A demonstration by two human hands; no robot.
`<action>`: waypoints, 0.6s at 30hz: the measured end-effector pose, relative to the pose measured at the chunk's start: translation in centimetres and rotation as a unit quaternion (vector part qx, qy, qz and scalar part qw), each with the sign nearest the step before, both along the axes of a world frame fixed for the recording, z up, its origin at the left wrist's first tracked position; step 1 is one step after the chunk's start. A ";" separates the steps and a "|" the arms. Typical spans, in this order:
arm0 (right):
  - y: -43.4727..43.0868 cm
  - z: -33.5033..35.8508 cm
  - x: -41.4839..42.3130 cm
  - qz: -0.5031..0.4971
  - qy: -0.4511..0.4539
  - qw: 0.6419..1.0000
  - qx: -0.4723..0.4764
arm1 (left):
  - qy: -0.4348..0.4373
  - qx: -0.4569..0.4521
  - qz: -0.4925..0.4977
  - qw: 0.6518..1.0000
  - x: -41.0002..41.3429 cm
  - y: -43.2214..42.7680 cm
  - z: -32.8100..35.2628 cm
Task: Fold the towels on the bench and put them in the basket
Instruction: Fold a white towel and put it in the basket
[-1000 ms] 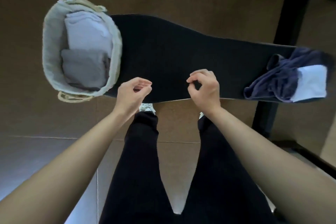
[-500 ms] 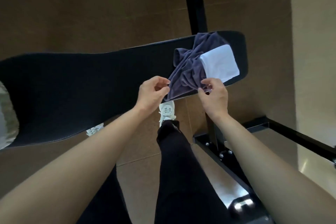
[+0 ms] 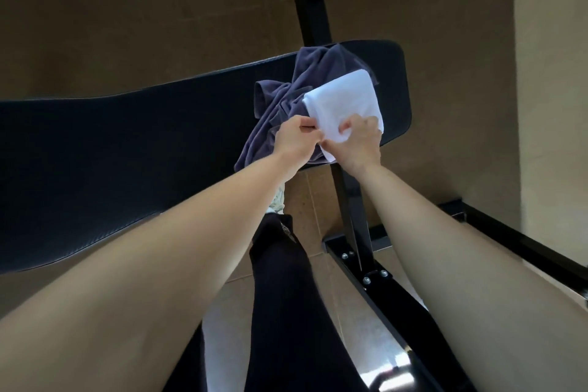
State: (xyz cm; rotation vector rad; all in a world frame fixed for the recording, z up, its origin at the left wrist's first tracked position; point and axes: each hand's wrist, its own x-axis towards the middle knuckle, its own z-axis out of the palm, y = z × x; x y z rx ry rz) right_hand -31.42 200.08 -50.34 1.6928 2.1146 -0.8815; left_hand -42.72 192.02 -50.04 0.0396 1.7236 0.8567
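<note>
Both hands are at the towel pile on the bench (image 3: 143, 143). Right hand (image 3: 358, 143): fingers (image 3: 348, 126) clenched into the white towel (image 3: 345, 95), bunching its near edge. Left hand (image 3: 294, 138): fingers curled and pinching at that towel's corner, tips right against the right hand's. Can't tell if some of the dark towel (image 3: 283, 105) is caught in the pinch too. The dark towel lies crumpled beneath and beyond the fingers, w/ a flap hanging off the bench edge just under the left wrist. The basket isn't in view.

Risks, as I judge them:
- If the left pinch has both cloths, lifting the white towel prob. drags the dark one along. It already overhangs, so it could slide to the floor (image 3: 159, 9).
- Both grips sit close together on one edge, so the rest of the towel will sag. It won't open flat unless the hands spread to separate corners, i.e. a messy fold.
- The right-hand grip is a fistful, not a corner, so layers may slip out unevenly when raised.
- Pulling toward the body vs. straight up could sweep cloth off the near edge, esp. b/c the pile sits right at it.
</note>
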 end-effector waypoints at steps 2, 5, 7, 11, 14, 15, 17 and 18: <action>-0.3 0.0 -0.1 0.016 -0.011 0.999 0.028 | -0.021 -0.011 0.031 0.999 0.0 0.2 -0.4; -0.4 0.2 -0.3 0.025 -0.009 0.998 0.061 | -0.049 -0.016 0.055 0.997 -0.3 0.5 -0.6; -0.4 0.7 -0.2 0.009 0.003 0.998 0.069 | -0.053 -0.017 0.035 0.998 -0.5 0.7 -0.4; -1.2 2.6 -0.1 -0.102 0.090 0.990 0.030 | -0.095 -0.003 0.045 0.994 -0.7 1.2 0.5; -2.0 4.6 -0.7 -0.166 0.144 0.975 0.024 | -0.116 0.011 0.054 0.992 -0.8 1.2 1.6; -2.2 5.2 -0.9 -0.197 0.160 0.967 0.029 | -0.128 0.015 0.053 0.990 -0.8 1.1 1.9; -2.3 6.8 -1.2 -0.258 0.199 0.944 0.048 | -0.144 0.024 0.050 0.988 -0.8 0.8 2.7; -2.2 7.7 -1.3 -0.286 0.220 0.931 0.056 | -0.131 0.026 0.046 0.990 -0.9 0.6 3.0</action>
